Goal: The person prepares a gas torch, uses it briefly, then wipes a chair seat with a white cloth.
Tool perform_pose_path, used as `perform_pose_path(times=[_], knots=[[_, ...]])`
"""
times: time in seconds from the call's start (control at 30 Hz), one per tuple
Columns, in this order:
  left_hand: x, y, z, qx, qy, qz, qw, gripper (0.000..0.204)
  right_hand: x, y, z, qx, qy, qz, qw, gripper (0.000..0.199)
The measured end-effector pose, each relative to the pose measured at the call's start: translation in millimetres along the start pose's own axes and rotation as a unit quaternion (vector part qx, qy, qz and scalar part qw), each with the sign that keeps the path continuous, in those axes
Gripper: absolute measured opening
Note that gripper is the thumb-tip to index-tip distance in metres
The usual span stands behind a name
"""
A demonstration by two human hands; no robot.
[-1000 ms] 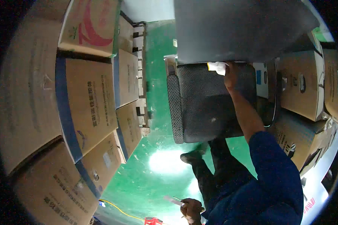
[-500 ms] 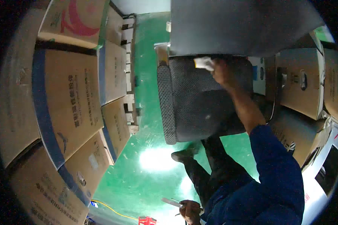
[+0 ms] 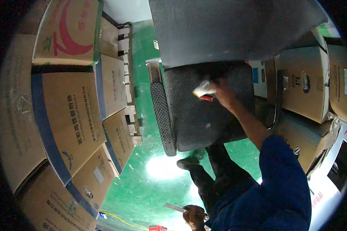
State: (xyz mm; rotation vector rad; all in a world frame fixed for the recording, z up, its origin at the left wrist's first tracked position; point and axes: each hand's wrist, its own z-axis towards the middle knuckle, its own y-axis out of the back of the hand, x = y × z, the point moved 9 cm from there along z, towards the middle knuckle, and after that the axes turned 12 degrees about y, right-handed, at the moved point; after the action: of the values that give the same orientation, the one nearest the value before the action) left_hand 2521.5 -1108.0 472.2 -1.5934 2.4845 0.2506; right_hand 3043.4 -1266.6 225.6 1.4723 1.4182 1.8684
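The single head view looked steeply down, close over the chair, floor farther below.

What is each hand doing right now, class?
Left hand: closed on a thin flat tool.
Right hand: holding a pale cloth against the chair seat.

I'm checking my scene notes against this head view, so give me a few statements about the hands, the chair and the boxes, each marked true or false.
1. The right hand presses a pale cloth onto the black chair seat. True.
2. The left hand is empty. False: it holds a thin flat strip.
3. The floor is green and shiny. True.
4. The cardboard boxes stand only on the person's right. False: stacks stand on both sides.
5. The person wears a blue sleeve. True.
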Motion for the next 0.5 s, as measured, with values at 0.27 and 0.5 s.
perform_pose_path(times=[0.27,0.5], knots=[[5,-11,-2,-0.046,0.041,-0.032,0.998,0.009,9,64,22,-0.065,-0.021,-0.194,0.979,0.061],[-6,-20,-3,0.019,0.076,-0.002,0.997,0.007,-22,6,13,-0.161,0.088,-0.043,0.982,0.085]])
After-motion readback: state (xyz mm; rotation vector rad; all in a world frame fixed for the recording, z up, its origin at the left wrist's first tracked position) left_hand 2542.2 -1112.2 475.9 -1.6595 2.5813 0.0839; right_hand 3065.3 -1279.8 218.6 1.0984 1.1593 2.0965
